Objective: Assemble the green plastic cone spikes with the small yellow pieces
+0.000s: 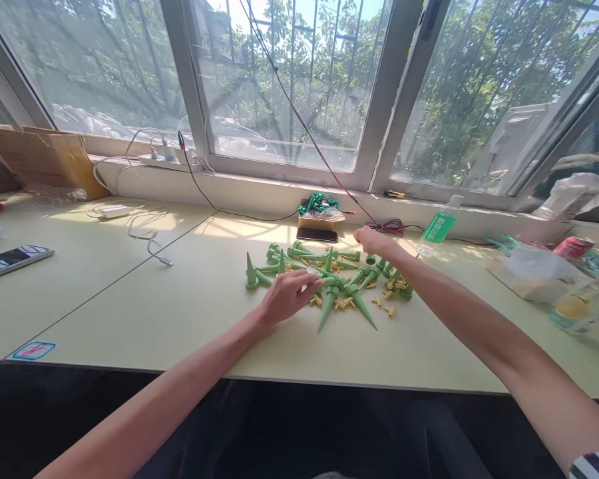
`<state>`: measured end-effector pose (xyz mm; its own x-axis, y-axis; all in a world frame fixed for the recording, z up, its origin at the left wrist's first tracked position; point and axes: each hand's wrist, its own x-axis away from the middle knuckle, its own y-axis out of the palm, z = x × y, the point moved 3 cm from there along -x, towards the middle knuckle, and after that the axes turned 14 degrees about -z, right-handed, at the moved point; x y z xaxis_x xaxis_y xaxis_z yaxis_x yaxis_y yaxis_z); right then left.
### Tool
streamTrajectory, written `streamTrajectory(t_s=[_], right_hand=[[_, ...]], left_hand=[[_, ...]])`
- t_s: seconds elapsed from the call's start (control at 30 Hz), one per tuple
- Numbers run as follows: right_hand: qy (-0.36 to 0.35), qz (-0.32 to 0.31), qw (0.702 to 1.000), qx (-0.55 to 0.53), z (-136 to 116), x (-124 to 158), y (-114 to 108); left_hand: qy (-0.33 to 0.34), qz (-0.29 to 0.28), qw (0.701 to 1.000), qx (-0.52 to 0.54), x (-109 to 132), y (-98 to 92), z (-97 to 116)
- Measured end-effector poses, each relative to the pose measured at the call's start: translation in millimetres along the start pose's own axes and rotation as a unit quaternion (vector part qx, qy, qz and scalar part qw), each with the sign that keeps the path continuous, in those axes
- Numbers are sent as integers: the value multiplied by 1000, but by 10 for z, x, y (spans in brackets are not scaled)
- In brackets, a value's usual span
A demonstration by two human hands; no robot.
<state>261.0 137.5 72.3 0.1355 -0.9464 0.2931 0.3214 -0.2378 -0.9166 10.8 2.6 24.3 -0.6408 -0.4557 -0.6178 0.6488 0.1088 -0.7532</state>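
Note:
My left hand (290, 297) is low over the near side of a pile of green plastic spikes (363, 307). Its thumb and fingers close at the collar end of one green spike (331, 285), whose tip points toward me. Beyond the pile, at its far right side, my right hand (376, 242) is raised with its fingers curled in; whatever they hold is hidden. Small yellow plastic valves (389, 313) lie scattered among and in front of the spikes. One more spike (251, 274) stands upright at the pile's left end.
Behind the pile, a small cardboard box (317, 223) holds green parts, with a black phone (317, 235) before it. Coiled cable (389, 227) and a green-labelled bottle (440, 226) are to the right. A white charging cable (152, 246) and another phone (14, 262) lie left.

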Motion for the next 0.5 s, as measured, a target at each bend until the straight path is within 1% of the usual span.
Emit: streamTrajectory(t_s=[0.23,0.5], right_hand=[[-16,-12,1000,-3,-6,-24,84],[-59,-25,998,-9,-91,-29,79]], left_hand=[[-6,2,1000,2,0,7,-1],[0,4,1000,1,-3,7,-6]])
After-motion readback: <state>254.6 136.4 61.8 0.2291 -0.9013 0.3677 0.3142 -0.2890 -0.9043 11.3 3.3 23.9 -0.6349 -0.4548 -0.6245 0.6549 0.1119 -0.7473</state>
